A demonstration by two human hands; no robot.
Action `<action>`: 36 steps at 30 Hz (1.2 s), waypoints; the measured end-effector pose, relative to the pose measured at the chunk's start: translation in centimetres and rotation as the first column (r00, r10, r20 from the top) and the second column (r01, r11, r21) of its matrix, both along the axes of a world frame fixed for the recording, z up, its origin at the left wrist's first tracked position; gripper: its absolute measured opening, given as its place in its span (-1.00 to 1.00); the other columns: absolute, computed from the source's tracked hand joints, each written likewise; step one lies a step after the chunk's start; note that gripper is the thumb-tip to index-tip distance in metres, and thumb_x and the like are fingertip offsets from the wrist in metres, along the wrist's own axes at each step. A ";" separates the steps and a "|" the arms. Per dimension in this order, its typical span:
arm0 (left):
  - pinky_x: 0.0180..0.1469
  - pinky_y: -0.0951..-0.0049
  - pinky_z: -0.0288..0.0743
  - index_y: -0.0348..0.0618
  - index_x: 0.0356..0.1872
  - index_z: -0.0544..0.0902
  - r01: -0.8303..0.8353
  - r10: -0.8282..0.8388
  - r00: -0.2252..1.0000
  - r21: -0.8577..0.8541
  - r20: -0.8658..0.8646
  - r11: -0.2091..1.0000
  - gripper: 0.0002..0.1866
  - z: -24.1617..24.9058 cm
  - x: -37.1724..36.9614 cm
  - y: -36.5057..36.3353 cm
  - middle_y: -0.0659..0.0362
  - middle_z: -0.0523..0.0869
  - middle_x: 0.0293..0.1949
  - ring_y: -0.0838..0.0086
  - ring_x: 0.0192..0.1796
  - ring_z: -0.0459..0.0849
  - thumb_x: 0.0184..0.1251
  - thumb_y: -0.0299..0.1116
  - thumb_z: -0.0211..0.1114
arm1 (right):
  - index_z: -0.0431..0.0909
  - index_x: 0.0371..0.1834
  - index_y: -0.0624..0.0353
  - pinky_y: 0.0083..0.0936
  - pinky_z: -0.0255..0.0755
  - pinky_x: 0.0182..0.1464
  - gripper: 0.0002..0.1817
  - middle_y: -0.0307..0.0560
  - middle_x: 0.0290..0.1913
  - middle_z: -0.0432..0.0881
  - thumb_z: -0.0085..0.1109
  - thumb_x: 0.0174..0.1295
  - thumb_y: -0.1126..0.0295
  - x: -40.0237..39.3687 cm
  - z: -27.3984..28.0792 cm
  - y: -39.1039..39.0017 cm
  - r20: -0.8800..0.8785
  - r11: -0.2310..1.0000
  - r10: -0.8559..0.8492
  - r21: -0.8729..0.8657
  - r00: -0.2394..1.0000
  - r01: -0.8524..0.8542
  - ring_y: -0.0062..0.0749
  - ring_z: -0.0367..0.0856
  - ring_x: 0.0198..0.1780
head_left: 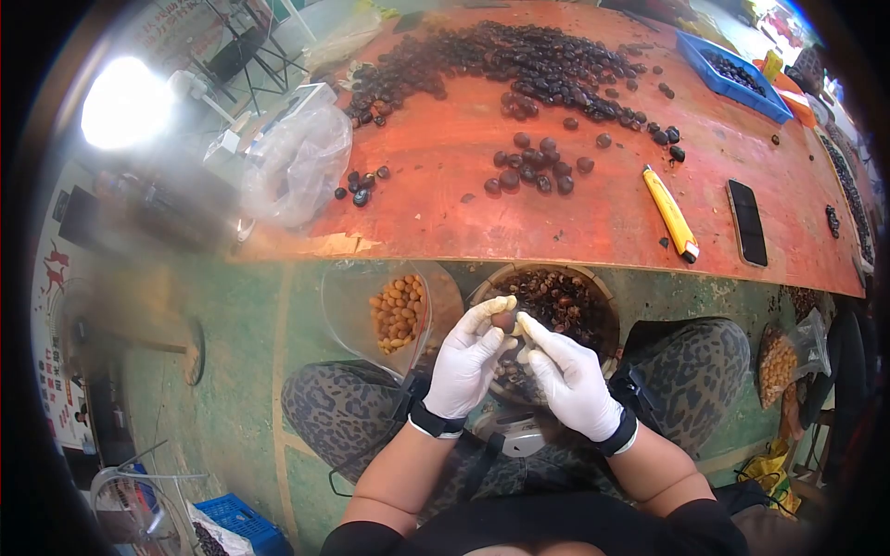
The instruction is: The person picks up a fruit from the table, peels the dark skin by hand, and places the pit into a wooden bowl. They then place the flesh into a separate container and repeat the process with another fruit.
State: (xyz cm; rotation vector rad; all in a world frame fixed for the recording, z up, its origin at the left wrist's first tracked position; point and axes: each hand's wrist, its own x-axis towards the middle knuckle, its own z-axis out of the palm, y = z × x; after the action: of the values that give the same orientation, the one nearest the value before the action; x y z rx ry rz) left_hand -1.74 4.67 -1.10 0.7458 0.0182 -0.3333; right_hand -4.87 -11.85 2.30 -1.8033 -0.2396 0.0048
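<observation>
Both my hands wear white gloves and meet above a round basket (606, 310) of dark shell pieces. Between the fingertips of my left hand (468, 360) is a brown nut (503, 322). My right hand (570, 375) is closed, its fingertips pressed together beside the nut; what they hold, if anything, is too small to make out. To the left of the basket, a clear plastic bag (348, 306) holds peeled yellow-orange nuts (399, 313).
On the red table (426, 218) lie a large pile of dark nuts (519, 60), a smaller group (533, 165), a yellow cutter (669, 213), a phone (746, 222) and a blue tray (732, 76). Another bag of peeled nuts (777, 366) stands at the right.
</observation>
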 end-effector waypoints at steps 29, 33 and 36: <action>0.18 0.49 0.42 -0.23 0.02 0.56 -0.096 0.081 0.989 0.113 0.125 0.989 -0.63 -1.3 0.2 -0.2 0.17 0.63 0.01 0.47 0.08 0.57 0.16 -0.63 0.36 | 0.43 0.27 0.27 -0.57 0.42 0.11 -0.58 0.01 0.08 0.64 -0.01 0.34 0.56 0.6 -0.8 1.3 -0.317 0.959 -0.016 0.264 0.948 0.105 -0.55 0.57 0.06; 0.06 0.50 0.45 -0.26 0.05 0.55 0.016 -0.035 0.994 0.168 0.106 0.986 -0.66 -1.0 0.8 0.7 0.17 0.63 0.01 0.47 -0.02 0.60 0.25 -0.48 0.34 | 0.44 0.27 0.28 -0.58 0.43 0.09 -0.60 -0.04 0.05 0.65 0.00 0.35 0.55 0.8 -1.5 1.2 -0.307 0.954 -0.022 0.279 0.951 0.112 -0.60 0.56 -0.03; 0.00 0.49 0.46 -0.26 0.06 0.55 0.127 -0.138 0.990 0.205 0.040 0.971 -0.66 -0.5 0.4 1.2 0.15 0.63 0.01 0.46 -0.07 0.62 0.30 -0.41 0.32 | 0.41 0.31 0.24 -0.81 0.32 -0.39 -0.58 -0.33 -0.31 0.55 -0.03 0.38 0.52 3.3 -0.9 -1.4 -0.313 0.860 -0.183 0.409 0.932 0.306 -0.83 0.34 -0.46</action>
State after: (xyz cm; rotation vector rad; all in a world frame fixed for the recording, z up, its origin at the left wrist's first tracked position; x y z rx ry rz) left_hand -1.31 5.85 -1.63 0.9596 -0.0499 -0.4436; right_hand -1.62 -13.21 1.37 -1.3342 0.1774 0.0071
